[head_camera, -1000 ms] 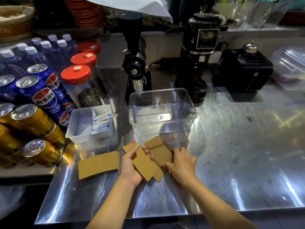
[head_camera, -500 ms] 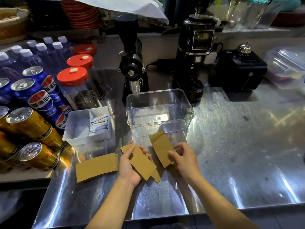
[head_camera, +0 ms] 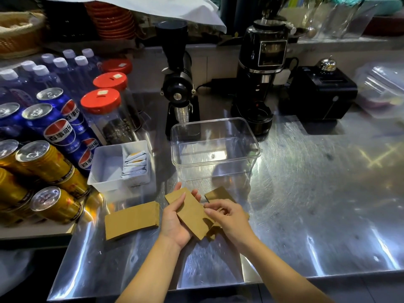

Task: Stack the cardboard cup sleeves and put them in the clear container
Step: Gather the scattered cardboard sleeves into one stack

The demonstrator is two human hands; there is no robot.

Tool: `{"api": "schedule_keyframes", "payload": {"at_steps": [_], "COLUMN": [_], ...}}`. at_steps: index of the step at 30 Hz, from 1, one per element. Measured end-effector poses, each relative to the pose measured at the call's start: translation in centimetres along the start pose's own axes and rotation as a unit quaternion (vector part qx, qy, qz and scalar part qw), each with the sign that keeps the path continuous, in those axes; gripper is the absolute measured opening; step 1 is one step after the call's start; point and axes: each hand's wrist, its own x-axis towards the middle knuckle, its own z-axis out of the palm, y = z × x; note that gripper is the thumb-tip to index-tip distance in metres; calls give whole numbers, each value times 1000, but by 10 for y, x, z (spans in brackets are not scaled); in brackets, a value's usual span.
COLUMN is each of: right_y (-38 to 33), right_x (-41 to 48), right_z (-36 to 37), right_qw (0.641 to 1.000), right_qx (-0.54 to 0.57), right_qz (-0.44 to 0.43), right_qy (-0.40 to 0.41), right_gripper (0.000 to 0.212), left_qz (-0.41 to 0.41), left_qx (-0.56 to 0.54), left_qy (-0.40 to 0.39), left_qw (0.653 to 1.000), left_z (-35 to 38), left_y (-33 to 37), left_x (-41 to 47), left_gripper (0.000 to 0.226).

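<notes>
The clear container (head_camera: 255,157) stands empty on the steel counter, just beyond my hands. My left hand (head_camera: 175,224) lies palm up and grips a flat brown cardboard sleeve (head_camera: 190,213) with the thumb on top. My right hand (head_camera: 231,219) is right beside it, fingers curled on a second sleeve (head_camera: 218,193) whose far end sticks out behind the knuckles. Its fingertips touch the edge of the left hand's sleeve. Another sleeve (head_camera: 211,234) peeks out on the counter beneath both. A small stack of sleeves (head_camera: 131,219) lies flat to the left.
A white tray of sachets (head_camera: 102,171) sits left of the container. Soda cans (head_camera: 50,162), water bottles and red-lidded jars (head_camera: 100,101) crowd the left side. Two black grinders (head_camera: 260,79) and a black box (head_camera: 321,95) stand behind. The counter's front edge is near my forearms.
My right hand lifted a sleeve off the counter, tilted it up, then brought it left and down against the sleeve held in my left hand. The left hand stayed almost still.
</notes>
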Motion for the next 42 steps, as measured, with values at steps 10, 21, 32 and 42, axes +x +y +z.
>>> {"api": "schedule_keyframes", "payload": {"at_steps": [10, 21, 32, 42], "right_y": [27, 32, 34, 26], "right_x": [11, 10, 4, 3], "right_z": [-34, -42, -45, -55], "right_qw": [901, 889, 865, 967], "right_qx": [-407, -432, -482, -198], "right_qz": [71, 67, 83, 81], "right_qy": [133, 134, 117, 136], "right_gripper": [53, 49, 69, 25], "left_qz": [-5, -31, -33, -27], "left_qx": [-12, -4, 13, 4], "left_qy": [2, 11, 28, 26], "left_qw": [1000, 999, 999, 999], "left_z": [-3, 6, 8, 4], "left_y": [-6, -19, -22, -18], "left_x": [2, 8, 9, 11], "left_gripper": [27, 29, 30, 33]}}
